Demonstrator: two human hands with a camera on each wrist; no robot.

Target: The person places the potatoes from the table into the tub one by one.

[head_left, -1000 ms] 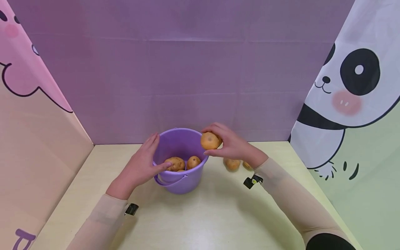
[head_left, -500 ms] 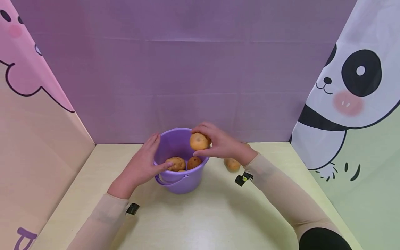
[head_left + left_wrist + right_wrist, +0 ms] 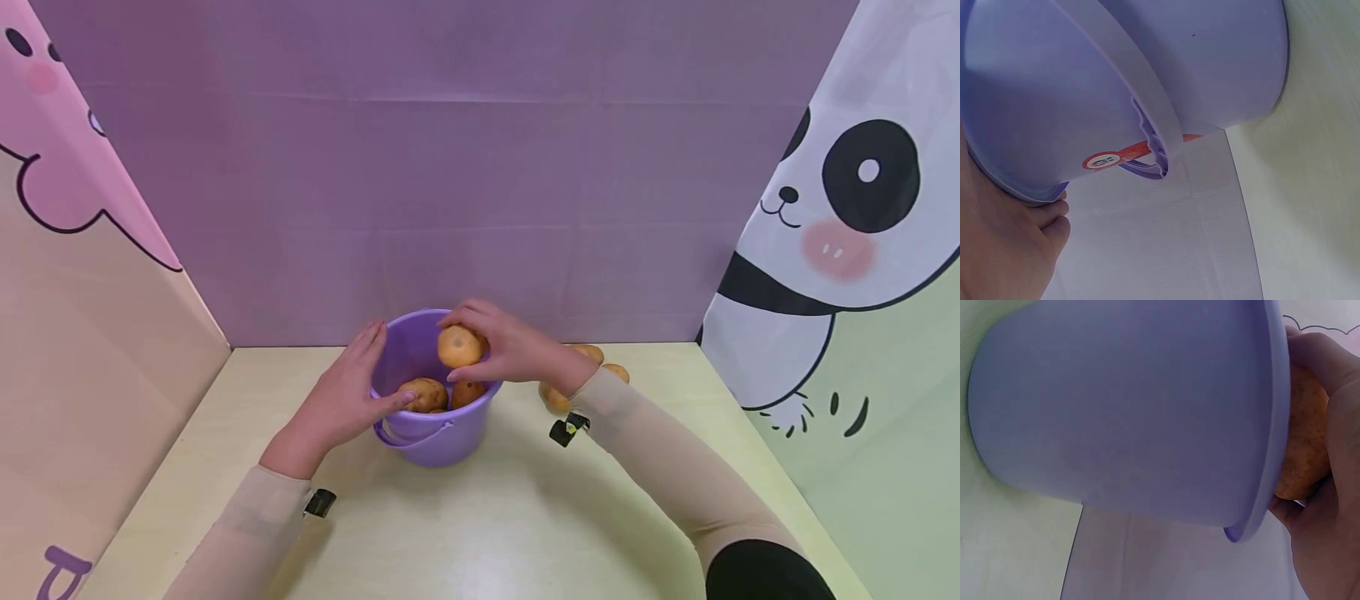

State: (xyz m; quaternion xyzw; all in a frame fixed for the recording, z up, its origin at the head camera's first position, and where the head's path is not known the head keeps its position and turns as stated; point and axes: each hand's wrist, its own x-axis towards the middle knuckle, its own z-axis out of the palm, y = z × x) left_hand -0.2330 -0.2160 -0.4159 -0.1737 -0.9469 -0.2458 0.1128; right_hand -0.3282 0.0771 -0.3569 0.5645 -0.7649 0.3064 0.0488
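1. The potato (image 3: 459,347) in your right hand sits over the open mouth of the purple bucket (image 3: 432,433), just inside its right rim and above the potatoes already inside. It looks nearly round from the head view, so its long axis is hard to tell; if anything, it runs roughly left to right. In the right wrist view the same potato (image 3: 1302,445) shows just past the bucket's rim (image 3: 1272,425).

2. Your right hand (image 3: 510,350) grips that potato from above and from the right, fingers curled over its top and thumb under its near side.

3. The bucket stands upright on the pale yellow-green table (image 3: 480,517), near the back wall, its mouth facing up. Its handle (image 3: 412,435) hangs down against the near side; in the left wrist view the handle (image 3: 1147,109) lies across the bucket wall (image 3: 1229,56) above a red and white label (image 3: 1107,160).

4. Two potatoes inside the bucket are clear to see: a larger one (image 3: 423,393) lying with its long axis left to right, and a smaller one (image 3: 467,392) beside it on the right, just below the held potato.

5. Your left hand (image 3: 341,400) rests flat against the bucket's left side, fingers straight and close together, with the thumb reaching across the near rim towards the larger potato.

6. More loose potatoes (image 3: 600,360) lie on the table to the right of the bucket, partly hidden behind your right forearm.

7. A purple backdrop (image 3: 450,167) stands behind the table, with a panda curtain (image 3: 847,200) to the right.
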